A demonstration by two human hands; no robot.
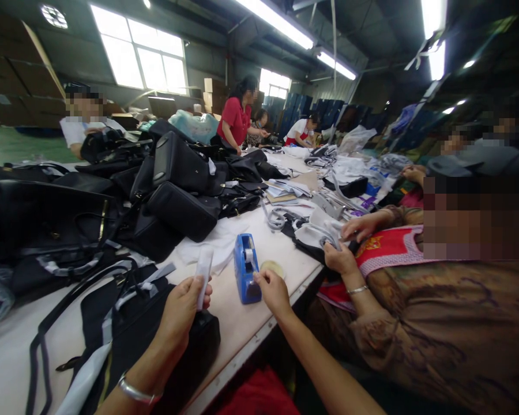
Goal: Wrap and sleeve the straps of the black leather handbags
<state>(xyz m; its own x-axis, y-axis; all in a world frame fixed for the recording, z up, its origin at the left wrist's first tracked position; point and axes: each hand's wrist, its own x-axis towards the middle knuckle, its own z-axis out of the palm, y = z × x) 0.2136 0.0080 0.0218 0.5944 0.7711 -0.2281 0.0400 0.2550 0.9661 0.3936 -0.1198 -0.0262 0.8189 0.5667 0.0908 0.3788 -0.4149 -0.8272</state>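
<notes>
My left hand point(182, 311) is closed around a narrow, whitish, translucent strip point(205, 275) that stands upright from the fingers. In front of me on the table sits a blue tape dispenser point(243, 271) with a roll of clear tape point(249, 257). At its cutting end, my right hand point(274, 290) pinches what looks like the tape's free end. A black handbag point(142, 323) with long straps lies under and beside my left forearm, with pale wrapping on parts of it.
Black handbags point(181, 196) are piled along the left. A tape roll point(271, 268) lies behind my right hand. Close on the right, a co-worker's hands point(343, 253) handle a wrapped item near the table edge point(251, 346). Papers point(288, 190) and other people are farther back.
</notes>
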